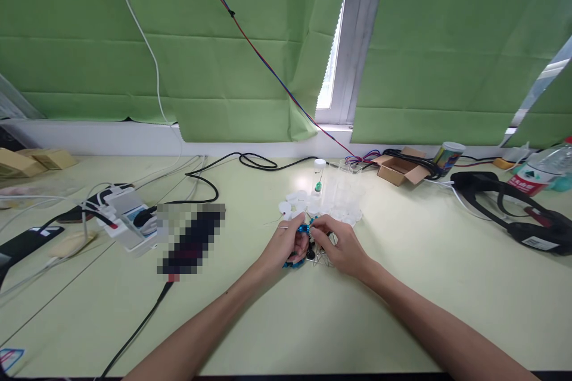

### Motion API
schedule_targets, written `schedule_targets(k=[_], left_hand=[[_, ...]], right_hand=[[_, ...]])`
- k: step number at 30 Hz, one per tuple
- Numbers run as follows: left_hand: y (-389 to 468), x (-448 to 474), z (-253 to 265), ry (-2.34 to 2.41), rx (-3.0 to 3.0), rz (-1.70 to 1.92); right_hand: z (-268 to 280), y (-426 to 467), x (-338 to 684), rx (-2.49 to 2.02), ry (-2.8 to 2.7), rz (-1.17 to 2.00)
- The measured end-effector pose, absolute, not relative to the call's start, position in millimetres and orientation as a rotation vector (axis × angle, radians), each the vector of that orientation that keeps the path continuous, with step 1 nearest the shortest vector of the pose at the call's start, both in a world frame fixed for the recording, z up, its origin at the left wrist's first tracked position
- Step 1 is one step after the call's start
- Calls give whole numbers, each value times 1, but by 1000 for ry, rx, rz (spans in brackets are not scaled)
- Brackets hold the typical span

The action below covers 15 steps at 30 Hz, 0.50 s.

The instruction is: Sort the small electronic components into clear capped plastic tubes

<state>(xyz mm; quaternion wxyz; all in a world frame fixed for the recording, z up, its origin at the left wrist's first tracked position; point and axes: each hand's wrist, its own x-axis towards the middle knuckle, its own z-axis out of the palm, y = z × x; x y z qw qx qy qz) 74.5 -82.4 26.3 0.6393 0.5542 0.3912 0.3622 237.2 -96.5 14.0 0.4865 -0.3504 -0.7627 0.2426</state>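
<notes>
Near the middle of the table, my left hand [291,243] is closed with a small shiny blue piece [304,228] pinched at the thumb. More blue pieces [295,264] show below its fingers; whether they join the pinched one is hidden. My right hand [336,242] meets it from the right, thumb and fingers pressed together close to the blue piece. What its fingertips grip is too small to tell. Under the hands lie a round black part [311,252] and several thin metal pins [322,259]. White round discs [297,197] are spread just behind.
Behind the discs stand a clear vial [319,175] with a white cap and clear containers [346,187]. An open cardboard box [400,168], a can [448,158], a black headset [513,211] and a bottle [543,166] sit right. Left are a power strip [134,220] and black cable [210,175].
</notes>
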Motion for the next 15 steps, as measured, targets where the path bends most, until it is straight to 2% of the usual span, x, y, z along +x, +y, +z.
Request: schedule_targets(k=[15], left_hand=[[-81,73,22,945,1354,855]], right_hand=[[15,-96,238,-864,-1861,582]])
